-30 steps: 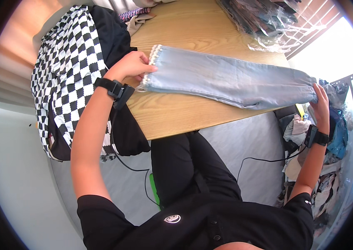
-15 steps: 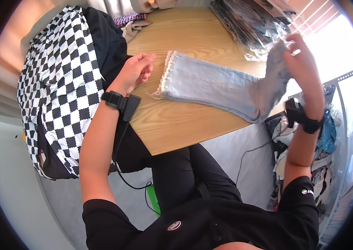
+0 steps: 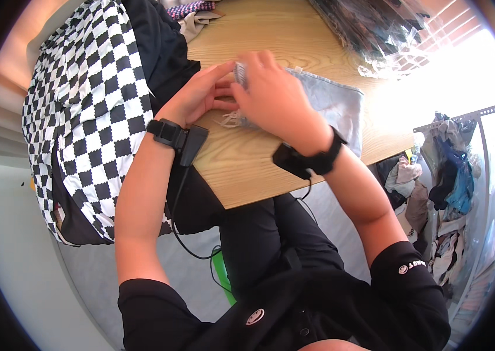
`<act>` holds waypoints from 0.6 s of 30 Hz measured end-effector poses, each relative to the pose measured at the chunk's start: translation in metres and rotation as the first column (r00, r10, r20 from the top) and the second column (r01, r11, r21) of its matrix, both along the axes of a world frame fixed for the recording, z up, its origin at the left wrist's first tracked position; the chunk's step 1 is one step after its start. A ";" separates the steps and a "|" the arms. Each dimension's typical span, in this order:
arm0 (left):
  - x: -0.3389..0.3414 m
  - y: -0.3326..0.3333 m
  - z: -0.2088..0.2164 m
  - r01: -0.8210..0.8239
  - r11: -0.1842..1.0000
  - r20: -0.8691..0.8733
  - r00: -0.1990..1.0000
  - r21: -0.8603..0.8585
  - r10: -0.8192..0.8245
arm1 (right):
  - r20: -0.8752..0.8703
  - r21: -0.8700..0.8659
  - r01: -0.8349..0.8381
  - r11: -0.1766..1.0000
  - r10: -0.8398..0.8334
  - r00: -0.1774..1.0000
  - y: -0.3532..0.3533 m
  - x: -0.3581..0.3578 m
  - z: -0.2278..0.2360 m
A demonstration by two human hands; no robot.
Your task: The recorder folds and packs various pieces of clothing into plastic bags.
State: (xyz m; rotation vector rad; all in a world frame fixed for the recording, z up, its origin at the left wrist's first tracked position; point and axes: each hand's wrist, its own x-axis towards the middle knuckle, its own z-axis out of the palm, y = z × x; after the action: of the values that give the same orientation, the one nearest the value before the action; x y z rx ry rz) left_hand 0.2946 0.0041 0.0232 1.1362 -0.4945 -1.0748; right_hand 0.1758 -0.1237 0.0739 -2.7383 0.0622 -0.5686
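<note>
Folded light blue denim jeans (image 3: 332, 96) lie on the wooden table in front of me. Their far portion is doubled back toward the left, and pale fringe threads (image 3: 231, 119) poke out by my fingers. My right hand (image 3: 274, 96) reaches across the jeans, a bit of the denim pinched at its fingertips, slightly blurred. Facing it, my left hand (image 3: 201, 93) is open at the left end of the jeans, thumb and fingers apart and close to the right fingertips. The hands cover much of the left part of the denim.
A black-and-white checkered cloth (image 3: 92, 117) with black fabric (image 3: 160, 52) is heaped at the left. Clothes in clear plastic bags (image 3: 376, 29) are stacked at the far right of the table (image 3: 247, 175). Garments hang on a rack (image 3: 452, 164) at the right.
My right hand has swept left, carrying the right end of the jeans over onto the left end. My left hand has shifted slightly right, and its fingers have spread.
</note>
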 end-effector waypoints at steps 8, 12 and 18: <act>-0.012 0.002 0.006 -0.218 0.956 0.303 0.941 0.195 0.152 | -0.164 -0.176 0.206 0.963 -0.235 0.958 -0.079 -0.110 -0.018; -0.007 -0.007 0.009 -0.144 0.978 0.349 0.933 0.152 0.083 | -0.166 -0.164 0.347 0.923 -0.373 0.913 -0.110 -0.138 -0.059; 0.003 -0.001 -0.021 -0.202 0.968 0.365 0.921 0.150 0.135 | 0.033 0.099 0.353 0.930 -0.358 0.933 -0.150 -0.177 -0.067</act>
State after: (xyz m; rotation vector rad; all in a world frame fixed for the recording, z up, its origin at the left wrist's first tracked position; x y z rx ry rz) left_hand 0.2977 0.0029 0.0018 1.5223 -0.5719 -0.7783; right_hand -0.0017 -0.2742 0.0067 -2.6340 0.5691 -0.7108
